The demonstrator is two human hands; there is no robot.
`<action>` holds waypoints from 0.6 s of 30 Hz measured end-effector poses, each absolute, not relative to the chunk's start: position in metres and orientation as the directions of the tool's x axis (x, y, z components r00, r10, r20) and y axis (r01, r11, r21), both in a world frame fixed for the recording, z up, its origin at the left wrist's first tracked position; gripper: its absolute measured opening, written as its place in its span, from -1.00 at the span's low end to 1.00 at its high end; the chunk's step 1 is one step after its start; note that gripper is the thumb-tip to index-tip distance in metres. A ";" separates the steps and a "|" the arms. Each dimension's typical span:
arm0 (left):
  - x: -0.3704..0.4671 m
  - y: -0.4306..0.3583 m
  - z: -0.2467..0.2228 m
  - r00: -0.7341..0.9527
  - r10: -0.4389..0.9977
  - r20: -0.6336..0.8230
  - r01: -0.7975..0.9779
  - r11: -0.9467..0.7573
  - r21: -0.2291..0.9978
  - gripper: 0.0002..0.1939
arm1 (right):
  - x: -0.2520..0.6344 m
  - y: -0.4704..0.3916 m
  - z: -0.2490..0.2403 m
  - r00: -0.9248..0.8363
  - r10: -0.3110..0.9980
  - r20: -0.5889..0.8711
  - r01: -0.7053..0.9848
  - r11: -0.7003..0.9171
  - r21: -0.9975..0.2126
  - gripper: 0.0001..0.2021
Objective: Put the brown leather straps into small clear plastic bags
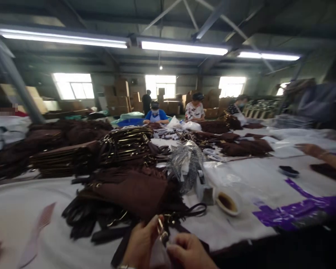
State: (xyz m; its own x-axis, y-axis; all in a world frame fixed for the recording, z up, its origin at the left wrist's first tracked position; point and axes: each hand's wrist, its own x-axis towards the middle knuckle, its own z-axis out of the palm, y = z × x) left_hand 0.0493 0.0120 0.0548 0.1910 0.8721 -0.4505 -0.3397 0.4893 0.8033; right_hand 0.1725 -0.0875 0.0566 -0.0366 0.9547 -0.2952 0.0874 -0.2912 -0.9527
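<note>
At the bottom centre, my left hand is closed on a gold metal clasp, pinched between thumb and fingers. Just right of it, my right hand has its fingers pressed together on a thin whitish piece below the clasp. A dark strap runs beside my left hand. Right in front of both hands lies a pile of dark brown bags with black straps and gold fittings.
Stacked brown bags stand further back left. A pink comb lies left. A bowl of brown liquid, purple plastic and a dark dish lie right. Another person's arm reaches in at right; several people sit beyond.
</note>
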 end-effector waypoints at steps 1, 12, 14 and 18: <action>0.046 0.011 0.050 0.264 0.863 -0.431 -0.331 0.500 0.800 -0.73 | 0.172 -0.084 0.053 0.095 0.959 -0.268 0.069 -0.275 -0.959 -0.73; 0.033 0.000 0.039 0.213 0.926 -0.311 -0.195 0.352 0.916 -0.58 | 0.157 -0.034 0.045 0.222 0.967 -0.127 0.082 -0.148 -0.986 -0.71; 0.027 -0.004 0.037 0.290 0.906 -0.308 -0.264 0.385 0.884 -0.56 | 0.156 -0.033 0.041 0.222 0.966 -0.131 0.047 -0.144 -0.988 -0.71; 0.014 -0.009 0.031 0.392 0.884 -0.255 -0.253 0.370 0.894 -0.57 | 0.153 -0.036 0.031 0.235 0.950 -0.207 -0.101 -0.188 -0.977 -0.67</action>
